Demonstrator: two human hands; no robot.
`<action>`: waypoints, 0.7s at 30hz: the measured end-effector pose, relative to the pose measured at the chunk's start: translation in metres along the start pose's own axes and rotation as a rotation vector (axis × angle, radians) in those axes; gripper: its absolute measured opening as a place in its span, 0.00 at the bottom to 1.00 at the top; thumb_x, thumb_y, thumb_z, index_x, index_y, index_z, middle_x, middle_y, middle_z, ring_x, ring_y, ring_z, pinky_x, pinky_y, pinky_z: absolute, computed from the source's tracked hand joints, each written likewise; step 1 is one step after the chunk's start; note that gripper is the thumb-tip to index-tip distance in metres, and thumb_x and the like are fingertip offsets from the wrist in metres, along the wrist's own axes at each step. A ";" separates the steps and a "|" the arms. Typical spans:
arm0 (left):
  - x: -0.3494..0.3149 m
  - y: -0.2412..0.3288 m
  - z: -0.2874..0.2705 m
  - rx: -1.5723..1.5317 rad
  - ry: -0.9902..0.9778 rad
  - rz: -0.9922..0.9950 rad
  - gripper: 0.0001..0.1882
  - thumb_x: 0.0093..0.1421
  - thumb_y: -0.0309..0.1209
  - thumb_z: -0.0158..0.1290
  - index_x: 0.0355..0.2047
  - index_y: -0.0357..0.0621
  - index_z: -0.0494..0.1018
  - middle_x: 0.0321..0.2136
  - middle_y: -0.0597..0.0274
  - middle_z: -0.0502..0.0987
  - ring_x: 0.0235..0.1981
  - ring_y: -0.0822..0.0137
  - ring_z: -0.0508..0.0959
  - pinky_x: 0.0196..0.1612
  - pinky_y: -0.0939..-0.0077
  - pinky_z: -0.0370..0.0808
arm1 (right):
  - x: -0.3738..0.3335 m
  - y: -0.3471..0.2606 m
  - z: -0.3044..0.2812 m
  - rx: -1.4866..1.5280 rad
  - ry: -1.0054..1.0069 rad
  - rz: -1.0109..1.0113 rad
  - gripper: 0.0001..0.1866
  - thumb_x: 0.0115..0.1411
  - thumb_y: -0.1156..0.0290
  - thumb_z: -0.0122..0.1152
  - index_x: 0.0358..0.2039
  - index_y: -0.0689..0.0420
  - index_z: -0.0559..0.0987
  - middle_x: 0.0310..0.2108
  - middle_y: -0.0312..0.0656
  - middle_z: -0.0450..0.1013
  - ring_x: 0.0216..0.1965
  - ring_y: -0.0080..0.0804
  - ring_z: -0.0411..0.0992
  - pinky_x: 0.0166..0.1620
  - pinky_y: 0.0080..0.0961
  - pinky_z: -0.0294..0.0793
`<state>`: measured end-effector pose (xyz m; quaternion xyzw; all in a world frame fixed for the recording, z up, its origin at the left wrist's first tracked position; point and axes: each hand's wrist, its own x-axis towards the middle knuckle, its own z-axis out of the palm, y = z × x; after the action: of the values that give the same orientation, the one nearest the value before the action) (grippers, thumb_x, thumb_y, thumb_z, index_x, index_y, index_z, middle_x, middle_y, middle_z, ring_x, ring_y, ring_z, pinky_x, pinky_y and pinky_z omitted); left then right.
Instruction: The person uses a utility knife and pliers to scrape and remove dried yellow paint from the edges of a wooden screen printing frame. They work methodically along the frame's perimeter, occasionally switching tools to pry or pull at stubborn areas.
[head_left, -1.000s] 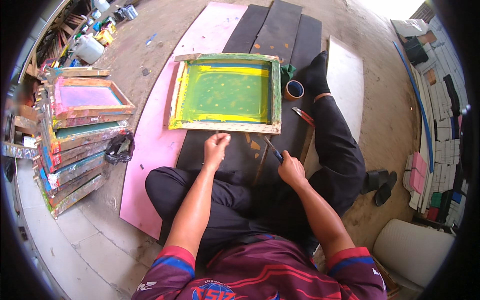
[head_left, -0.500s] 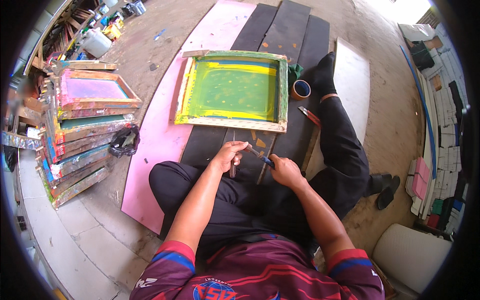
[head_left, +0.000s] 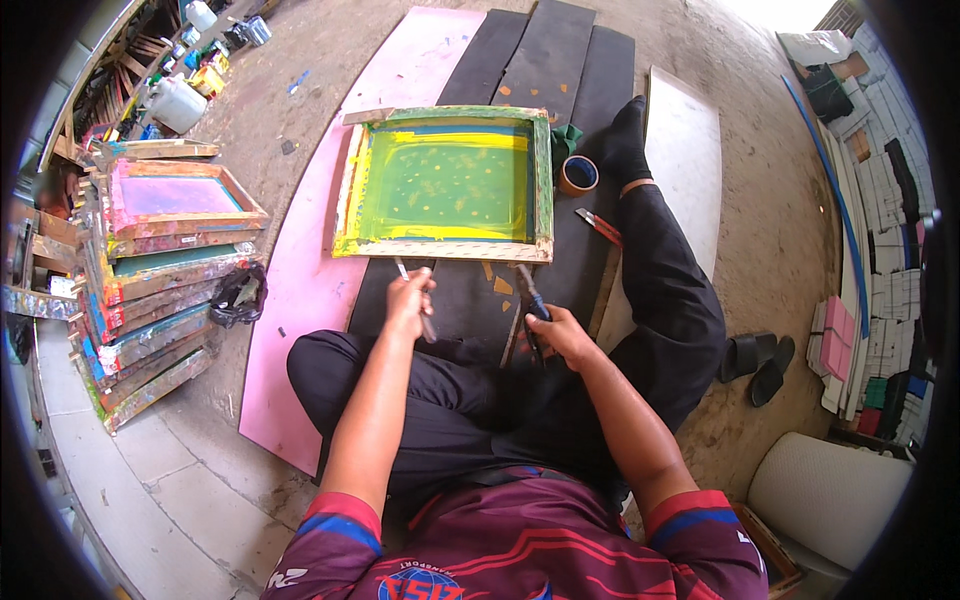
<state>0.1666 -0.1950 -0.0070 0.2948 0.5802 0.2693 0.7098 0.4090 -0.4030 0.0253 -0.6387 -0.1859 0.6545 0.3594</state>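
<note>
Clasping blue-handled pliers point(head_left: 537, 303) was the right grip point(head_left: 562, 333); the left grip point(head_left: 406, 302) held a slim tool point(head_left: 429, 329). At twelve o'clock, a wooden frame point(head_left: 450, 249) bordered yellow-smeared green mesh point(head_left: 445, 187); at ten stood a white jug point(head_left: 178, 104).

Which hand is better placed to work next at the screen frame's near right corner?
Probably the right hand: its blue-handled tool ends close to that corner of the frame. The left hand, holding a slim tool, is nearer the near left corner.
</note>
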 end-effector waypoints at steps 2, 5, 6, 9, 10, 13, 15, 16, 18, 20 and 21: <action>0.015 0.017 -0.026 0.024 0.146 0.062 0.10 0.66 0.35 0.63 0.42 0.47 0.76 0.27 0.64 0.78 0.13 0.77 0.66 0.14 0.77 0.66 | 0.003 0.001 -0.009 0.132 0.058 0.009 0.16 0.76 0.59 0.56 0.53 0.59 0.72 0.41 0.48 0.81 0.38 0.41 0.83 0.37 0.42 0.84; 0.044 0.040 -0.077 0.050 0.310 0.111 0.09 0.67 0.34 0.62 0.41 0.44 0.75 0.28 0.62 0.80 0.14 0.76 0.66 0.14 0.76 0.65 | 0.004 -0.003 -0.012 0.235 0.100 0.042 0.15 0.76 0.60 0.55 0.50 0.59 0.71 0.41 0.51 0.81 0.38 0.43 0.84 0.36 0.44 0.85; 0.045 0.049 -0.080 0.077 0.388 0.140 0.09 0.67 0.33 0.62 0.40 0.43 0.75 0.28 0.61 0.81 0.14 0.75 0.66 0.14 0.75 0.65 | 0.004 -0.001 -0.016 0.236 0.118 0.039 0.15 0.76 0.60 0.54 0.50 0.59 0.71 0.41 0.52 0.81 0.38 0.44 0.84 0.36 0.45 0.85; 0.067 0.061 -0.113 0.047 0.525 0.139 0.07 0.66 0.30 0.60 0.39 0.39 0.77 0.26 0.60 0.81 0.13 0.73 0.67 0.14 0.74 0.66 | 0.004 -0.002 -0.020 0.278 0.120 0.030 0.15 0.76 0.60 0.54 0.49 0.59 0.71 0.41 0.52 0.81 0.39 0.44 0.84 0.37 0.45 0.85; 0.076 0.061 -0.129 0.032 0.575 0.118 0.07 0.66 0.30 0.60 0.38 0.38 0.77 0.26 0.60 0.81 0.13 0.73 0.68 0.14 0.74 0.66 | 0.005 -0.003 -0.019 0.281 0.114 0.026 0.15 0.76 0.60 0.54 0.49 0.59 0.71 0.41 0.52 0.81 0.39 0.45 0.84 0.37 0.45 0.85; 0.094 0.056 -0.154 -0.012 0.713 0.039 0.06 0.66 0.30 0.60 0.36 0.39 0.78 0.24 0.61 0.80 0.13 0.72 0.67 0.15 0.75 0.64 | 0.006 -0.007 -0.017 0.302 0.108 0.030 0.15 0.76 0.59 0.54 0.50 0.59 0.71 0.41 0.52 0.81 0.40 0.45 0.84 0.39 0.46 0.86; 0.100 0.053 -0.156 -0.040 0.804 -0.024 0.06 0.67 0.30 0.58 0.37 0.41 0.78 0.24 0.63 0.79 0.13 0.74 0.64 0.15 0.75 0.60 | 0.004 -0.010 -0.017 0.334 0.104 0.048 0.15 0.76 0.59 0.54 0.52 0.59 0.71 0.42 0.53 0.81 0.41 0.45 0.84 0.40 0.47 0.86; 0.101 0.052 -0.157 -0.044 0.821 -0.043 0.07 0.67 0.31 0.59 0.37 0.41 0.78 0.24 0.63 0.78 0.13 0.73 0.64 0.15 0.74 0.60 | 0.004 -0.010 -0.018 0.370 0.100 0.050 0.16 0.76 0.59 0.54 0.52 0.59 0.72 0.41 0.52 0.81 0.40 0.45 0.84 0.40 0.46 0.85; 0.104 0.049 -0.157 -0.053 0.856 -0.082 0.08 0.65 0.33 0.60 0.37 0.40 0.78 0.22 0.65 0.75 0.14 0.73 0.65 0.15 0.74 0.60 | 0.003 -0.010 -0.019 0.442 0.088 0.053 0.16 0.76 0.59 0.54 0.53 0.58 0.73 0.40 0.50 0.81 0.37 0.43 0.83 0.39 0.44 0.85; 0.106 0.044 -0.156 -0.060 0.882 -0.072 0.11 0.62 0.32 0.63 0.35 0.35 0.79 0.25 0.56 0.79 0.15 0.69 0.70 0.16 0.71 0.65 | 0.009 -0.004 -0.023 0.480 0.069 0.074 0.14 0.76 0.60 0.55 0.52 0.58 0.75 0.37 0.49 0.80 0.33 0.40 0.81 0.35 0.42 0.83; 0.107 0.044 -0.159 -0.066 0.900 -0.065 0.12 0.60 0.32 0.65 0.34 0.33 0.79 0.26 0.52 0.81 0.15 0.67 0.72 0.16 0.70 0.67 | 0.011 -0.004 -0.023 0.498 0.054 0.083 0.14 0.76 0.61 0.55 0.52 0.57 0.75 0.36 0.48 0.80 0.30 0.39 0.80 0.33 0.41 0.83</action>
<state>0.0282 -0.0711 -0.0701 0.1075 0.8312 0.3666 0.4040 0.4326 -0.3973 0.0176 -0.5548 0.0173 0.6771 0.4832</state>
